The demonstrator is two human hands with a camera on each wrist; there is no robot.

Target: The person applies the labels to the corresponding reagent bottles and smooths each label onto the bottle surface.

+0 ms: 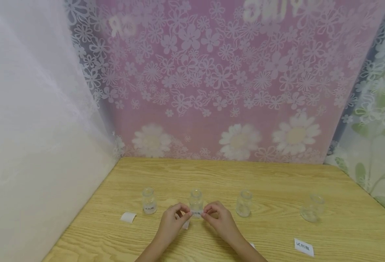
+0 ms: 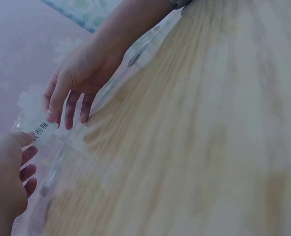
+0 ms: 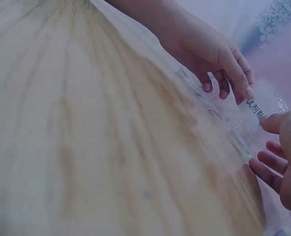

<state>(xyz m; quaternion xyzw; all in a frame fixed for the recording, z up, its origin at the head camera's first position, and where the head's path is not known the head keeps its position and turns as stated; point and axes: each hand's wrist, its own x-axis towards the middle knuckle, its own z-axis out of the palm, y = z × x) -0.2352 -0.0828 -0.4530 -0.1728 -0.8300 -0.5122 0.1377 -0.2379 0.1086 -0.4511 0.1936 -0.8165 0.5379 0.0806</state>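
Glass jars (image 1: 244, 209) either side of label (image 1: 197, 213)

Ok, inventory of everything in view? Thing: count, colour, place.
Table: 1, wood-tone, under everything
Glass bottles: 4, clear, row across table
Printed labels: 3, white with dark print; on leftmost bottle, at second bottle, front right
Paper pieces: 3, white; left, centre, front centre-right (mostly hidden)
Backdrop: 1, pink with white flowers, behind table
Left curtain: 1, whitish
Right curtain: 1, white with green leaves
Left hand: 1, pinching second bottle's label
Right hand: 1, pinching its other end
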